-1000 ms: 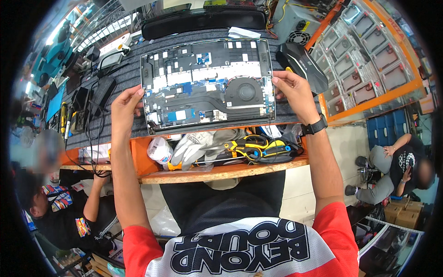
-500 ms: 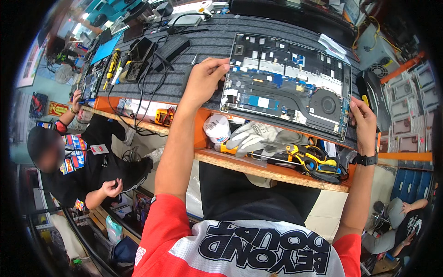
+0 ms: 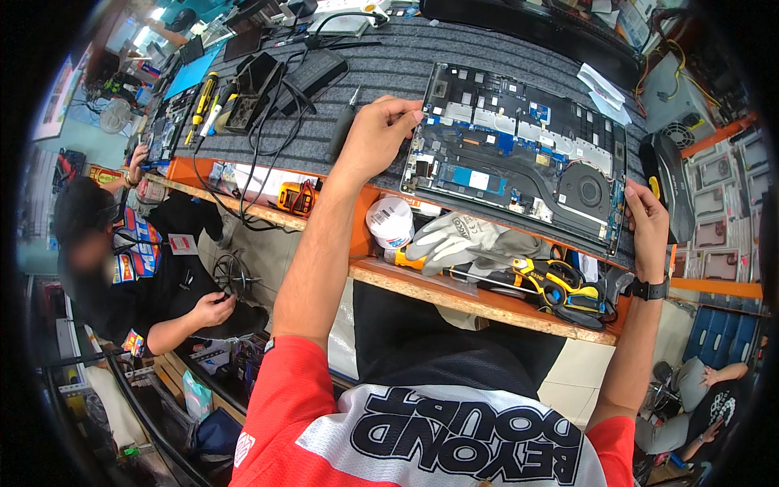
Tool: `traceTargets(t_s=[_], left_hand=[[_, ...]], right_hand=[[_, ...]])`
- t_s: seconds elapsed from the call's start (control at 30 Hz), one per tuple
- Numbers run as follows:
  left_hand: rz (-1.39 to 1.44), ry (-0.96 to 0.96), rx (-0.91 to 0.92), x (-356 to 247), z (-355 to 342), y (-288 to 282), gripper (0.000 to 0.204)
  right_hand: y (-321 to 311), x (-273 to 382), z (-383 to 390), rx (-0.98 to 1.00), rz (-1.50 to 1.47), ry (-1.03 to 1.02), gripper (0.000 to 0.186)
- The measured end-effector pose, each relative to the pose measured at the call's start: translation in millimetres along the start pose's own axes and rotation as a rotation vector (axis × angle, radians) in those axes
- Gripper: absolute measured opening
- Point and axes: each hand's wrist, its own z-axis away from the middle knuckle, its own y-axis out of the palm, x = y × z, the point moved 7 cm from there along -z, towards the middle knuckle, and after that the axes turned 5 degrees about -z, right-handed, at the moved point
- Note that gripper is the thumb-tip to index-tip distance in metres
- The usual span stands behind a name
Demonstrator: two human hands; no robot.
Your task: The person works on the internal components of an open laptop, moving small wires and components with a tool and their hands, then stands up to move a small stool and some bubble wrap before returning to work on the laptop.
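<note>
An opened laptop (image 3: 511, 158) with its bottom cover off lies in front of me, showing its boards, a round fan (image 3: 580, 188) and a dark heat pipe. My left hand (image 3: 380, 134) pinches its left edge between thumb and fingers. On the opposite edge, my right hand (image 3: 647, 227) grips the lower right side, its fingertips partly hidden by the laptop. Whether the laptop rests fully on the mat or is slightly raised, I cannot tell. Just left of my left hand lies a dark-handled screwdriver (image 3: 342, 130).
Below the laptop, an open shelf (image 3: 479, 300) holds grey-white gloves (image 3: 454, 239), a white tub (image 3: 389, 221) and yellow-black pliers (image 3: 552, 280). Black cables (image 3: 268, 142) and yellow screwdrivers (image 3: 203, 101) lie leftward on the ribbed mat (image 3: 389, 57). A co-worker (image 3: 154, 260) sits at left, another person (image 3: 714, 406) at right.
The whole view has shifted slightly, so bench and laptop sit a little further right. My grip on both laptop edges stays the same. The left co-worker's head and lower hand have moved.
</note>
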Motion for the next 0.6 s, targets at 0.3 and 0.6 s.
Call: traceTargets(t_s=[0.3,0.6], left_hand=[[-0.025,0.011,-0.002,5,-1,0,0.026],[-0.046,0.038,-0.001,14,-4,4,0.027]], right_hand=[[2,3,3,0.01,0.023,-0.007,0.031],[3,7,2,0.042,0.122,-0.106,0.032]])
